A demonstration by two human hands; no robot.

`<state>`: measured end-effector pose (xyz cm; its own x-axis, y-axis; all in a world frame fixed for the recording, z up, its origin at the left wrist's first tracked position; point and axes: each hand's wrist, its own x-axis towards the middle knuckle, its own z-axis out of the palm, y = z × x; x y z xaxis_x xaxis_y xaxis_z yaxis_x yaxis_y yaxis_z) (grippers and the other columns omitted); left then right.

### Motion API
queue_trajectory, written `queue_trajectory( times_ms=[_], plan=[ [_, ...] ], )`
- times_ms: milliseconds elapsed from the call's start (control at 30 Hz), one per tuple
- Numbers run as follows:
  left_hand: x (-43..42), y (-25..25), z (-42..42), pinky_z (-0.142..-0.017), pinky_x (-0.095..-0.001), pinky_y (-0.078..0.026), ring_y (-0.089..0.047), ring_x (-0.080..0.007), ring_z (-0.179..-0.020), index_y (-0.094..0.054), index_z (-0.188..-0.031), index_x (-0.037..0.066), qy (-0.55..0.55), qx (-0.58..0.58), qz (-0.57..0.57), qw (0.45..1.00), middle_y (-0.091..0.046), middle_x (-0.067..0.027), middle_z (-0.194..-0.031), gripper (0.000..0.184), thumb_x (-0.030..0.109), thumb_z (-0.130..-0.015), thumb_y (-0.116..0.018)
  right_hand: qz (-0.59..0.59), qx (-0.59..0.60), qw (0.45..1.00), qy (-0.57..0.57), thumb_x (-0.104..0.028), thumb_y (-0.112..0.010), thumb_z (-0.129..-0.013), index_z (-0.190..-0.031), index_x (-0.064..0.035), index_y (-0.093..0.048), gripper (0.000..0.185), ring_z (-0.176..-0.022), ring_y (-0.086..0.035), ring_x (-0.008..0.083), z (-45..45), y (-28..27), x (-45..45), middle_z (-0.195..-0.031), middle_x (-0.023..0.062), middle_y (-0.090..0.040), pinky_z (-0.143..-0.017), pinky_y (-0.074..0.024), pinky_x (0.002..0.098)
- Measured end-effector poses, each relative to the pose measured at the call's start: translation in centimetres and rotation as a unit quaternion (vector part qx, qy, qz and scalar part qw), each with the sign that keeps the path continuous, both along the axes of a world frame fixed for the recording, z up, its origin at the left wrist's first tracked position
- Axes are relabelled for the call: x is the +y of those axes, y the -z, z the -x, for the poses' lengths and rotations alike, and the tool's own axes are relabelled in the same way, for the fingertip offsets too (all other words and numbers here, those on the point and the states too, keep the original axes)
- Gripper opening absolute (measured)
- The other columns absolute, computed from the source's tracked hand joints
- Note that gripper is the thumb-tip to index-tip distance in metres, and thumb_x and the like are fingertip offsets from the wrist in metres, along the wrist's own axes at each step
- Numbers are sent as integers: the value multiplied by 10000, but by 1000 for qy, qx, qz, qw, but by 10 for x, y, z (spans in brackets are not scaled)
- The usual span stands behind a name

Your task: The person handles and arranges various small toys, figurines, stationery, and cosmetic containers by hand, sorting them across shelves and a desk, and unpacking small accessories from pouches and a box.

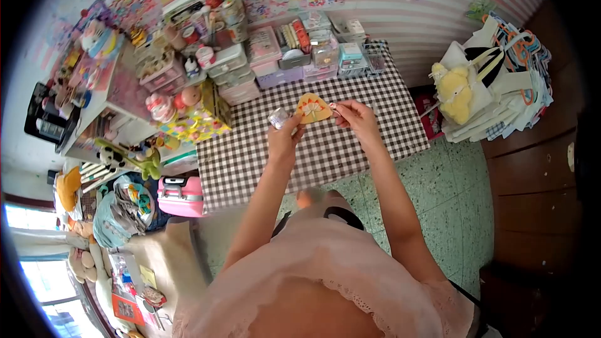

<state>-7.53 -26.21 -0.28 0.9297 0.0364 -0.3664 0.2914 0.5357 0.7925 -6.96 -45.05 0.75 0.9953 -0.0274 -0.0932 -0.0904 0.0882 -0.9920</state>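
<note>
Over the checked tablecloth (269, 172), my left hand (286, 141) is closed on the left edge of a yellow, roughly fan-shaped flat piece (313, 108) with red and orange pointed markings and a pale shape in its middle. A small shiny silvery object (278, 117) shows beside the left fingertips; whether it is held or lies on the cloth I cannot tell. At the yellow piece's right edge, my right hand (358, 119) is pinched around something small and pale pinkish, too small to name.
Stacked plastic boxes (263, 47) and small containers line the table's back. A yellow box with figurines (200, 116) stands at its left corner. A pink suitcase (180, 196) is on the floor at left. Bags and clothes with a yellow plush (455, 91) hang at right.
</note>
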Motion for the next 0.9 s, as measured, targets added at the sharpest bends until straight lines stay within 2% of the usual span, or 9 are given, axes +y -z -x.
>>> queue_trajectory(
  times_ms=[233, 267, 400, 567, 667, 767, 833, 867, 900],
  plan=[
    [-49, 7, -45, -687, -250, -482, -557, -105, -751, -544, -885, 73, -7, 24, -20, 999, -568, -18, -810, 171, 118, -776, -668, 38, 55, 997, 45, -172, -608, -863, -936, -9, -632, 180, -609, -535, 59, -65, 18, -55, -741, 13, -613, -547, -433, 185],
    [-53, 12, -51, -687, -250, -482, -560, -111, -764, -541, -898, 74, -8, 22, -13, 1000, -572, -20, -823, 186, 120, -774, -671, -16, 26, 998, 53, -151, -628, -844, -874, 6, -641, 160, -583, -500, 56, -79, 30, -64, -687, 12, -587, -524, -405, 195],
    [-78, 7, -77, -688, -249, -479, -566, -113, -777, -540, -904, 79, -60, 42, -30, 997, -575, -16, -843, 203, 126, -767, -682, 1, 33, 997, 68, -114, -605, -847, -930, 13, -638, 155, -636, -545, 73, -126, 31, -109, -743, 25, -600, -569, -451, 199],
    [-116, 10, -104, -671, -235, -471, -565, -104, -768, -537, -902, 89, -79, 41, -23, 996, -576, -8, -836, 216, 115, -750, -689, 24, -38, 999, 24, -101, -587, -854, -935, 8, -627, 141, -637, -551, 68, -203, 41, -155, -742, 32, -611, -571, -450, 198],
    [-131, 3, -112, -658, -226, -473, -566, -96, -745, -541, -893, 89, -106, 48, -30, 993, -580, -6, -833, 206, 111, -748, -686, 131, -89, 987, -7, -100, -589, -851, -907, 25, -620, 140, -621, -560, 76, -254, 31, -156, -730, 38, -618, -556, -454, 204],
    [-133, 2, -125, -657, -228, -476, -570, -96, -735, -546, -896, 80, -129, 46, -41, 990, -583, -7, -832, 201, 111, -753, -684, 106, -93, 990, -27, -101, -588, -851, -910, 25, -625, 144, -650, -585, 85, -296, 26, -138, -737, 49, -628, -572, -464, 210],
    [-130, -1, -138, -658, -231, -478, -573, -97, -733, -548, -903, 75, -143, 42, -54, 987, -584, -8, -832, 203, 111, -756, -683, 123, -95, 986, -63, -158, -603, -848, -957, 7, -622, 199, -673, -606, 99, -320, 42, -133, -765, 48, -638, -584, -473, 216],
    [-128, -2, -144, -663, -232, -479, -575, -96, -743, -551, -917, 72, -141, 26, -51, 988, -586, -7, -833, 212, 111, -756, -683, 246, -184, 951, -21, -189, -609, -839, -954, -4, -626, 218, -637, -602, 97, -321, 42, -127, -774, 44, -639, -557, -476, 234],
    [-124, -2, -150, -667, -233, -480, -578, -96, -753, -554, -930, 69, -137, 12, -49, 989, -588, -7, -835, 221, 111, -757, -684, 361, -268, 893, 25, -219, -614, -830, -952, -16, -630, 238, -602, -598, 96, -320, 44, -119, -784, 39, -641, -530, -478, 251]
  ],
)
